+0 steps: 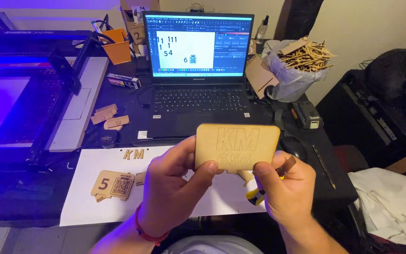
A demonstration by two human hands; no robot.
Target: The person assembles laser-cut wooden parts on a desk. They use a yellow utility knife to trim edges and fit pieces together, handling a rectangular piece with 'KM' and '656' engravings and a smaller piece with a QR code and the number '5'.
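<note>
— Standing behind the person, I listed first the wooden plaque: tan, rounded corners, engraved with large letters over numerals, held upright just in front of the laptop.

— And the hands?

— Left hand, red cord at the wrist, closed on the plaque's lower left edge, thumb pressed to its face. Right hand pinched the lower right edge between thumb and fingers, with a yellow-handled tool tucked under the palm; its blade could not be made out.

— What lay under the plaque?

— White paper sheet, spread on the dark desk in front of the laptop. On it, left of the plaque: a small wooden tag with a numeral and a square code, and two loose wooden cut-out letters nearer the laptop.

— Beside the laptop?

— To its left, a laser engraver glowing violet, an orange cup, and wooden offcuts. To its right, a clear plastic bag of wood scraps, and a black mouse just beside the plaque's right edge. Farther right of the laptop, a white cloth on the low dark surface.

— Laptop itself?

— Open, screen lit, showing a design program with numerals on a white canvas.
</note>
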